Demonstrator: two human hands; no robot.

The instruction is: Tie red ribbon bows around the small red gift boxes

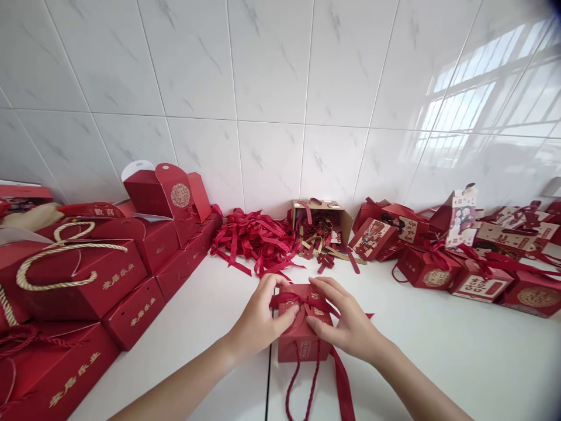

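A small red gift box [284, 349] with gold print sits on the white table in front of me. A dark red ribbon [302, 299] crosses its top and is looped into a bow. One long ribbon tail hangs past the box's near right corner. Red twisted cord handles [316, 374] droop from the near side onto the table. My left hand [258, 318] is closed on the ribbon's left part, its thumb against the bow. From the other side, my right hand [344, 321] closes on the right part, its fingers curved over the box top.
Stacked red boxes [131, 304], some with gold rope handles, fill the left side. Against the tiled wall lie a heap of red ribbons [258, 237] and an open carton [344, 222] spilling tags. Ribboned gift boxes [477, 280] crowd the right.
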